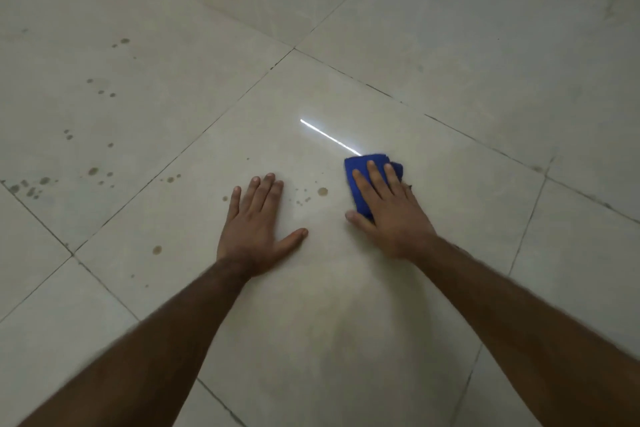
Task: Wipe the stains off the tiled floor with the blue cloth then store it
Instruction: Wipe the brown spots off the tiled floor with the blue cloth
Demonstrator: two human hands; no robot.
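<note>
Wiping well from this position means working toward the dirt that remains, and most of it lies to the left: the far-left tile of the tiled floor (450, 55) carries scattered brownish stains (93, 170) in loose clusters, with a lone spot nearer the seam. Next comes the left hand (258, 222), laid flat on the tile with fingers straight and thumb spread, holding nothing and apparently serving as a brace; it should probably stay planted so the body can lean into each stroke. Between the hands sits a small group of droplets, the largest spot (322, 191) just beside the cloth, so a short leftward sweep under firm, even pressure would likely catch it first. Further right, the right hand (388, 208) presses down on the blue cloth (360, 166) with straight fingers laid over it, thumb at its near edge. That cloth is vivid blue, folded into a compact pad, lying flat on the middle tile, partly hidden beneath the fingers.
</note>
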